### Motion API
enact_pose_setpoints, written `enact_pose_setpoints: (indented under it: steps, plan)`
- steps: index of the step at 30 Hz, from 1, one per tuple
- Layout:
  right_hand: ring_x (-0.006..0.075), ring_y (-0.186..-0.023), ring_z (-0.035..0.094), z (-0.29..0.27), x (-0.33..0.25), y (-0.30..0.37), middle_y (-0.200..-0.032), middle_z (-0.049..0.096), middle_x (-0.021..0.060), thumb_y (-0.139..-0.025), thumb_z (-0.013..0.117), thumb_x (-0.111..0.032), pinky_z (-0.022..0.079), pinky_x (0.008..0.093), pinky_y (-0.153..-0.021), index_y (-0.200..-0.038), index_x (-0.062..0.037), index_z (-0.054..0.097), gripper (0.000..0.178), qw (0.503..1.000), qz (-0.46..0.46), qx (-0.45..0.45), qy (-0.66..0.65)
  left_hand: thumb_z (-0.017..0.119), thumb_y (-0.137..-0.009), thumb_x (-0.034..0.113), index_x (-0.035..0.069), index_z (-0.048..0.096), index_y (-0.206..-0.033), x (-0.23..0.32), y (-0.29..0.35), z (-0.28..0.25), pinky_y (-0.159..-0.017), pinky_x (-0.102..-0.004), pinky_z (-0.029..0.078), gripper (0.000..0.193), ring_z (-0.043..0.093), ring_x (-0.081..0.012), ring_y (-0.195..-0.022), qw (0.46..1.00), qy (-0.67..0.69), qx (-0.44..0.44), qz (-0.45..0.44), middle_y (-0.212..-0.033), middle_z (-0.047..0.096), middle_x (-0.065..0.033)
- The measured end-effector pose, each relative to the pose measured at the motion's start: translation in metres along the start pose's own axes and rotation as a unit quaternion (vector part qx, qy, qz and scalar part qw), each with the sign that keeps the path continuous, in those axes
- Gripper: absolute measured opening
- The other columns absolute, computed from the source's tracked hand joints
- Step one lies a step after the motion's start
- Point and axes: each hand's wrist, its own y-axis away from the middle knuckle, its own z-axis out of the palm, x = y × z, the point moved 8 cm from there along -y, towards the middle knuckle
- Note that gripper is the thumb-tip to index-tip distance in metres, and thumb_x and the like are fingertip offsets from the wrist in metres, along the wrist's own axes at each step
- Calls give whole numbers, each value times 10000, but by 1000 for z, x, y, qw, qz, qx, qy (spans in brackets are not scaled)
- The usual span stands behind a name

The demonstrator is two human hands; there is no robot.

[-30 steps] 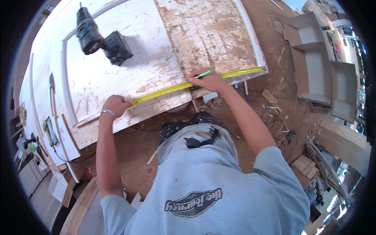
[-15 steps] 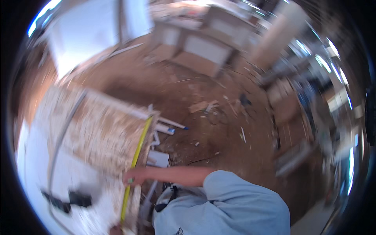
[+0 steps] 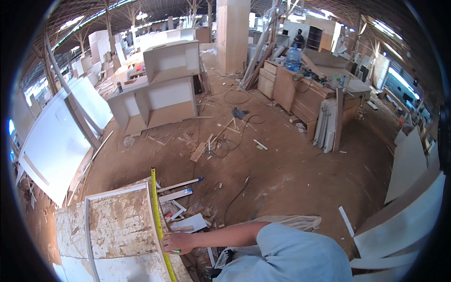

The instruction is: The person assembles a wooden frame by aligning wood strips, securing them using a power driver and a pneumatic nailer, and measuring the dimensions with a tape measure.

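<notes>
A yellow tape measure blade (image 3: 158,221) lies stretched along the right edge of a worn, paint-flaked wooden panel (image 3: 117,221), its end reaching slightly past the panel's far corner. My right hand (image 3: 177,242) rests against the blade about halfway down the visible length. Its fingers are curled, and a small green thing (image 3: 175,251) shows under them; its kind is unclear. A pale strip (image 3: 89,235) crosses the panel lengthwise, and a thin wooden strip (image 3: 151,207) runs beside the blade. My left hand is out of view.
White and wooden offcuts (image 3: 190,222) lie right of the panel. Cabinet carcasses (image 3: 171,96) stand beyond it, with white sheets (image 3: 58,141) at left. A workbench (image 3: 291,96) carries a blue water bottle (image 3: 293,58). Cables and scraps (image 3: 199,151) litter the floor; a person (image 3: 299,37) is far off.
The view has tilted up, showing more of the workshop. My left hand, at the lower edge before, has left the picture. My right hand remains at the tape blade.
</notes>
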Motion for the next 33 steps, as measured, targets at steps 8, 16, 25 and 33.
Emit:
enact_pose_setpoints:
  steps: [8, 16, 25, 33]
  plan:
    - [354, -1178, 571, -71, -47, 21, -1228, 614, 177, -967, 598, -154, 410, 506, -1044, -1153, -65, 644, 211, 994, -18, 101, 44, 570, -964, 262, 8, 733, -1109, 32, 47, 17, -689, -339, 483, 335, 557, -191, -729, 996, 83, -4, 15, -809, 667, -73]
    - [384, -1041, 597, -62, -42, 20, -1089, 634, 189, -949, 640, -211, 497, 457, -910, -1171, -64, 648, 266, 989, -63, 123, -55, 623, -1005, 294, 26, 397, -1510, 4, 46, -28, -509, -280, 414, 615, 492, -109, -568, 943, 206, 258, 50, -697, 599, -42]
    - [407, -922, 671, 61, -29, -65, -931, 682, 216, -960, 569, -127, 537, 503, -780, -1061, -53, 629, 139, 988, 114, -92, -37, 642, -969, 424, 13, 465, -1444, -29, 75, -62, -796, -464, 510, 652, 643, -376, -858, 898, -14, 431, -94, -930, 644, -215]
    - [392, -935, 679, 184, 9, -112, -931, 679, 213, -887, 559, -82, 537, 517, -779, -1129, -69, 627, 252, 963, 62, -249, 86, 689, -925, 339, 6, 571, -1316, -41, 41, -62, -929, -486, 483, 527, 584, -410, -1089, 884, -147, 442, -51, -1133, 609, -236]
